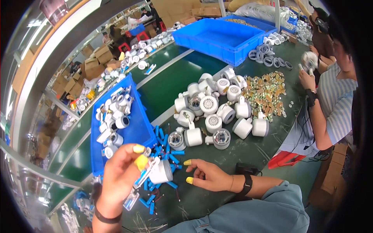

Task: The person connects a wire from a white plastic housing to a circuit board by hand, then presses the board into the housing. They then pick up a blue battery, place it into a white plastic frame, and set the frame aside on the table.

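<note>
My left hand [122, 171], with yellow covers on its fingertips, grips a small white handheld fan [160, 172] by its opened handle, where a blue strip shows. The fan's round head points right, toward my right hand [210, 175]. That hand holds nothing; its thumb and fingers are apart, two tips covered in yellow. Below and behind the held fan lie loose blue cylindrical batteries [150, 200] with thin wires. Beyond my hands is a pile of white fan heads [208, 105], some with grilles up and some with their insides showing.
A blue tray [145, 130] of white fan parts stands at left. Brown and green small parts [268, 93] lie right of the pile, with grey rings [268, 61] behind. A large blue bin [217, 39] is at the back. A co-worker [330, 97] handles a white piece at right.
</note>
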Demonstrator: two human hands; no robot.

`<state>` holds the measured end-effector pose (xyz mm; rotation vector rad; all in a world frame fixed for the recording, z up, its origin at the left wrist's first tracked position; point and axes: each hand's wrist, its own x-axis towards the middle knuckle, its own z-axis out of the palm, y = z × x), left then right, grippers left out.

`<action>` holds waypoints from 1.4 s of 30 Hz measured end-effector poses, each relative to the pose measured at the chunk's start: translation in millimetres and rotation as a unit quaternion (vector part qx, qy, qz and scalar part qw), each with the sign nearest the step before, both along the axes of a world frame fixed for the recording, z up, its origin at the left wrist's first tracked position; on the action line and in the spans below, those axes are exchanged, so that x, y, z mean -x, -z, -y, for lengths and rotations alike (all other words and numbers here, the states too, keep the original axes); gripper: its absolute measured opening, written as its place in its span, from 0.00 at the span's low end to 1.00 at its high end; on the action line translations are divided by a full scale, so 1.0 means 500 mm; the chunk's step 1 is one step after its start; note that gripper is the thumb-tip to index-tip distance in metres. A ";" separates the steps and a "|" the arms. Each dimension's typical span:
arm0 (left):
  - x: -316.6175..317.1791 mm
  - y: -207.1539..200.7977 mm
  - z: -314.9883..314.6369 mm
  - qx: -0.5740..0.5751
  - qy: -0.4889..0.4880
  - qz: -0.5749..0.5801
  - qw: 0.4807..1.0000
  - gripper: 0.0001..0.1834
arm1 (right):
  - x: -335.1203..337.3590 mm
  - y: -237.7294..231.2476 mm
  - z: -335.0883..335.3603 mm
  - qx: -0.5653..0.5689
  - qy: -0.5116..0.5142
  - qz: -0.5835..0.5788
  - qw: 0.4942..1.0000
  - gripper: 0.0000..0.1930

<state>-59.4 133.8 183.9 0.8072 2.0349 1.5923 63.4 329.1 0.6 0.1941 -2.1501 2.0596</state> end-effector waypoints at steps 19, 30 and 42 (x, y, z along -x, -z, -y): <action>0.434 0.044 -0.307 0.106 0.003 -0.087 0.991 0.10 | 0.005 0.024 0.006 -0.084 0.008 0.017 0.996 0.15; 0.773 0.025 -0.338 0.057 -0.117 -0.135 0.982 0.13 | 0.012 0.020 0.008 -0.097 0.001 0.053 0.994 0.15; 0.286 0.053 -0.048 0.087 -0.061 -0.151 0.983 0.13 | -0.008 0.036 0.010 -0.122 0.016 0.027 0.992 0.14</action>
